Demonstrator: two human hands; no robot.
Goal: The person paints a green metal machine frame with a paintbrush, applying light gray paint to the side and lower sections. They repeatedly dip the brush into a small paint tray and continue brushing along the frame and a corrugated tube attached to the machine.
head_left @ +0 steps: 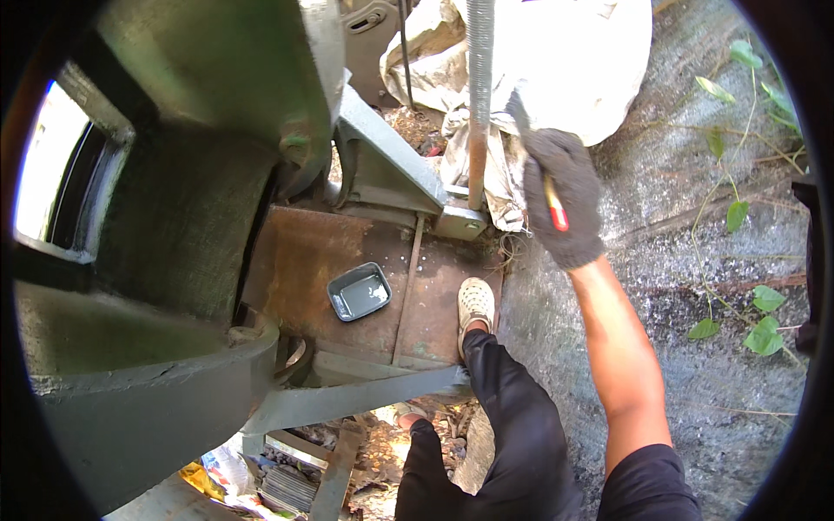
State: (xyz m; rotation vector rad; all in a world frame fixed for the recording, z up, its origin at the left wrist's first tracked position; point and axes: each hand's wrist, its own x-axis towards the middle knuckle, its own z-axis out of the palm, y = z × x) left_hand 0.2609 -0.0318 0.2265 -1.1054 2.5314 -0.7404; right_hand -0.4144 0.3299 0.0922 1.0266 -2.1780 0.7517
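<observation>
Head view: your gloved right hand is fisted around one brush, right beside the vertical threaded rod.
Brush long axis runs diagonal: red-yellow handle end points down-right out of your fist, head end up-left toward the rod. Left hand not in frame. One grey paint tray sits well below-left of the hand, one white shoe below it.

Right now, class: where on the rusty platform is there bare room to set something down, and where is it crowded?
The rusty steel platform is bare left of the small paint tray, and also between that tray and the shoe. The far right corner is crowded: the threaded rod, its bracket and the gloved right hand holding a red-handled brush.
</observation>
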